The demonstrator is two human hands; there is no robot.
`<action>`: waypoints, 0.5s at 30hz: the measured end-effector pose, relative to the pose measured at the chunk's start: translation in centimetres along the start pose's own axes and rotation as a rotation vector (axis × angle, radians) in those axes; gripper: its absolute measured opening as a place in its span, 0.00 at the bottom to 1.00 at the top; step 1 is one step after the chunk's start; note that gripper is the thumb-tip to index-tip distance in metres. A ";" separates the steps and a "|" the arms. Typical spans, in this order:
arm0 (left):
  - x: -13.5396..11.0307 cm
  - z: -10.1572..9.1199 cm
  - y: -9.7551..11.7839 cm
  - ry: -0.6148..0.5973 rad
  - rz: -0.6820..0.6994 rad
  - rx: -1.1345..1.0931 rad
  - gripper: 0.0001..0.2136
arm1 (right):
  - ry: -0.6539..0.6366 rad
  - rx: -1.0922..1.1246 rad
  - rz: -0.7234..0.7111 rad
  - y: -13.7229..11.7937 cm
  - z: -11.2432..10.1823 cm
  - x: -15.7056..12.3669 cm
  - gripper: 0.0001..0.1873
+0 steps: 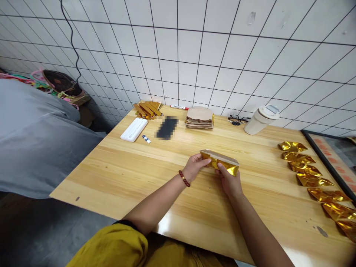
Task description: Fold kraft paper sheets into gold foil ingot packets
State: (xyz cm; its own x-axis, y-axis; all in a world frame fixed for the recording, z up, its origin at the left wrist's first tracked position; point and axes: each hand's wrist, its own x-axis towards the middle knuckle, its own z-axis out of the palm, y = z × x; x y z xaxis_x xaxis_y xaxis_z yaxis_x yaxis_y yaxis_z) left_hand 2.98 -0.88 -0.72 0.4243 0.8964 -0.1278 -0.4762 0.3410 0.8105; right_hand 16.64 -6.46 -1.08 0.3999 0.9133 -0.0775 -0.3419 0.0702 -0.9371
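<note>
Both hands grip one folded sheet of gold foil paper (232, 168), shiny gold on the side facing me and dull brown-grey along its upper face. My left hand (195, 165), with a beaded bracelet on its wrist, pinches the left part, thumb on the gold side. On the right part presses the thumb of my right hand (229, 180), whose other fingers are hidden behind the paper. The paper is held just above the wooden table (167, 174). Farther back lies a stack of brownish paper sheets (199, 118) with a gold edge showing.
Several folded gold foil pieces (314, 180) line the right side beside a black-framed panel (328, 159). Along the back are a cup (260, 120), glasses (238, 119), a marker (179, 107) and gold strips (148, 109). A white box (134, 129) and a blurred dark object (167, 128) lie left.
</note>
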 end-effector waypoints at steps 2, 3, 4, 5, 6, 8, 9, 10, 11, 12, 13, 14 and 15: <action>-0.1 0.1 0.1 -0.018 -0.032 0.000 0.18 | -0.035 -0.034 -0.035 0.1 -0.1 0.0 0.14; -0.1 0.1 0.1 -0.009 -0.040 -0.008 0.18 | -0.048 -0.045 -0.048 0.2 -0.2 0.0 0.13; -0.1 0.1 0.2 0.010 -0.037 -0.025 0.18 | -0.054 -0.047 -0.055 0.2 -0.3 0.1 0.13; 0.0 0.0 0.3 0.030 -0.028 -0.050 0.19 | -0.053 -0.041 -0.057 0.3 -0.4 0.1 0.13; 0.0 0.0 0.4 0.042 -0.018 -0.077 0.19 | -0.047 -0.028 -0.055 0.3 -0.5 0.2 0.14; 0.0 -0.1 0.5 0.031 -0.011 -0.113 0.21 | -0.032 0.004 -0.054 0.2 -0.6 0.4 0.15; 0.0 -0.1 0.6 0.016 -0.017 -0.117 0.21 | -0.027 0.018 -0.056 0.1 -0.5 0.5 0.15; 0.0 -0.1 0.7 0.001 -0.028 -0.116 0.21 | -0.025 0.026 -0.061 0.1 -0.5 0.5 0.15; -0.1 -0.1 0.8 -0.012 -0.039 -0.116 0.21 | -0.025 0.030 -0.065 0.1 -0.4 0.5 0.15; -0.1 -0.1 0.8 -0.021 -0.047 -0.118 0.21 | -0.025 0.030 -0.069 0.0 -0.4 0.6 0.16; -0.1 -0.1 0.9 -0.028 -0.046 -0.123 0.22 | -0.020 0.025 -0.072 0.0 -0.3 0.6 0.16; -0.1 0.0 0.8 -0.032 -0.036 -0.124 0.22 | -0.011 0.020 -0.075 0.0 -0.3 0.6 0.16; -0.1 0.1 0.8 -0.036 -0.018 -0.114 0.23 | 0.000 0.016 -0.078 0.0 -0.2 0.6 0.17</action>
State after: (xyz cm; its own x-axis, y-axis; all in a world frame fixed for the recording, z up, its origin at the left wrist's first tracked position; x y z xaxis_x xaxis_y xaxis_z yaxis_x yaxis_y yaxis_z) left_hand 2.62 -0.77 -0.04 0.4598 0.8800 -0.1193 -0.5518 0.3884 0.7380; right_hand 17.07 -6.03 -1.17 0.4263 0.9046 -0.0047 -0.3236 0.1477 -0.9346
